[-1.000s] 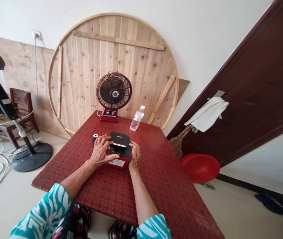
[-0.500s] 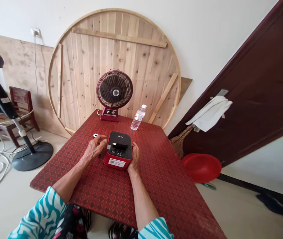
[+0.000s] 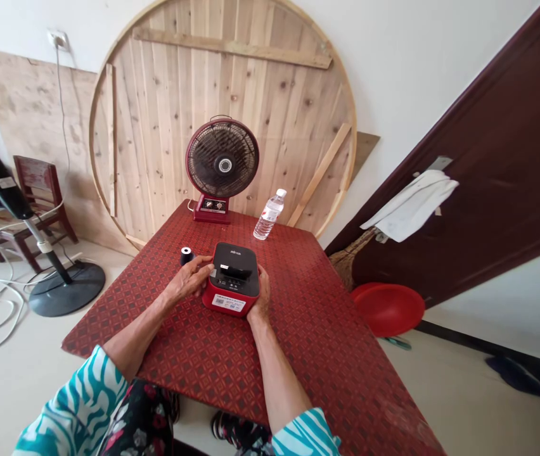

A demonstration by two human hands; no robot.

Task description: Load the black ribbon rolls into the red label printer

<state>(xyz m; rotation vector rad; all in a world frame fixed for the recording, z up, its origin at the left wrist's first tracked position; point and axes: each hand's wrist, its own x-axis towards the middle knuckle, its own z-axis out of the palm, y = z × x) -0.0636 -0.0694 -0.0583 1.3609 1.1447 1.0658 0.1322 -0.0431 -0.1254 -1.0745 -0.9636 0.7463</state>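
Note:
A red box with a black lid (image 3: 236,255) rests on the table in front of me. A dark oblong shape and small white lettering show on the lid, and a white label is stuck to the near side. My left hand (image 3: 191,278) lies against the box's left side, its fingers at the lid's edge. Around the right side curls my right hand (image 3: 261,296), its fingertips partly hidden. Just beyond my left hand stands a small dark spool with a white top (image 3: 186,256).
A red fan (image 3: 222,166) and a clear water bottle (image 3: 269,214) stand at the far end of the patterned red table (image 3: 308,329). Behind leans a round wooden board (image 3: 270,95). A red basin (image 3: 388,309) is on the right; a black stand base (image 3: 67,291) and cables are on the left.
My left hand has moved in from slightly apart to touch the box's left side. The spool shows more fully. The camera view has shifted a little; my right hand stays at the box.

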